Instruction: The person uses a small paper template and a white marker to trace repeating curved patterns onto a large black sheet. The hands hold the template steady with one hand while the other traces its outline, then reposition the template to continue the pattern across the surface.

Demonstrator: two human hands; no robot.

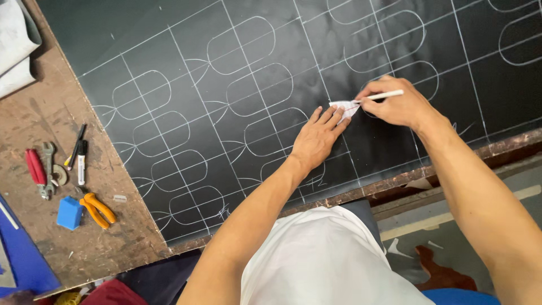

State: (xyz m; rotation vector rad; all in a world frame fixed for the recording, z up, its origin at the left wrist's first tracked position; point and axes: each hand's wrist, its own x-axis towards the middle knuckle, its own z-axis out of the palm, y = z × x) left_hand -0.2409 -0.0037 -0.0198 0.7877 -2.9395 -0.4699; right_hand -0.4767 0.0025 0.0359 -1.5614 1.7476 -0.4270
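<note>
Left hand (317, 138) lying flat on the black sheet (265, 39), fingers stretched out and close together, tips pressing down a small white template (344, 107). Nothing gripped, only pinned. Right hand (398, 104) just to the right of it, fingers curled tight round a white pencil (385, 96), tip set at the template's edge.

Sheet spread across most of the worktable (51, 113), already ruled with a white grid. Rounded oblongs traced in many cells: a full run on the left and middle, more at the far right. Small pointed leaf shapes drawn beside the left and middle oblongs. By the look of it, marking well along; leaf shapes seemingly done on the left, now reaching the right part, with the cells beyond the hands apparently lacking theirs. No cutting visible anywhere.

On the bare wood at the near left, well apart from the hands: red pliers (35, 167), a wrench (48, 169), a marker (81, 162), orange cutters (97, 209), a blue block (70, 213). Pale cloth (14, 45) at the far left corner.
</note>
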